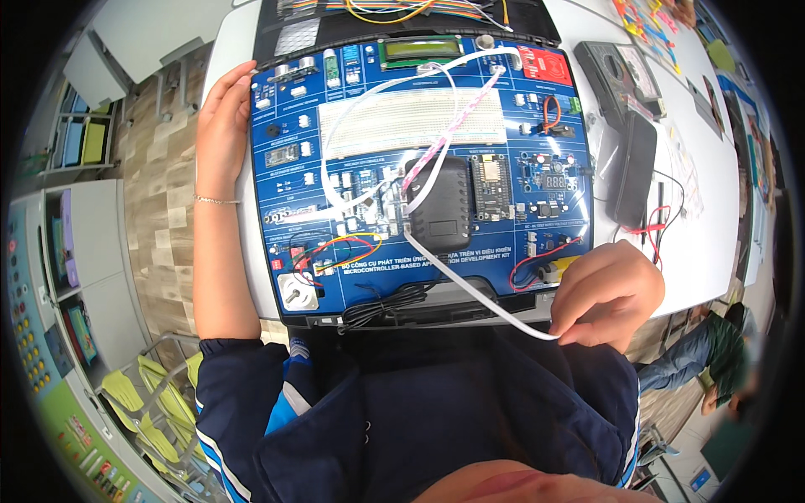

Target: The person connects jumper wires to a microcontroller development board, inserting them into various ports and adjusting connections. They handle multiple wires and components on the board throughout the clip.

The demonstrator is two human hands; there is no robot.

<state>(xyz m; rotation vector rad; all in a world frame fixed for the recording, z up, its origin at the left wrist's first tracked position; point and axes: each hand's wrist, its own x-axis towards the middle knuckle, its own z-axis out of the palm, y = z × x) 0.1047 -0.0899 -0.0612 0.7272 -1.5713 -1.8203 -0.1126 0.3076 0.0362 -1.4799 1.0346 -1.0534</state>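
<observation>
A blue microcontroller development board [377,277] lies in a black case on the white table in front of me. My left hand [225,117] rests along its left edge, fingers stretched toward the upper corner and touching the side; the thumb is hidden. Off the board's lower right corner, my right hand [608,293] pinches the end of a white flat cable [486,298] between thumb and fingers. That cable runs up to the middle of the board, beside a black power adapter [438,205]. Another white cable loops over the white breadboard [377,121], with a pink-marked strip crossing it.
A black multimeter [599,71] and a dark box [627,168] stand right of the board, near red and black test leads [658,226]. The case's open lid [402,25] holds coloured wires. A coiled black cord [377,308] lies at the front. Another person [700,356] is at the right.
</observation>
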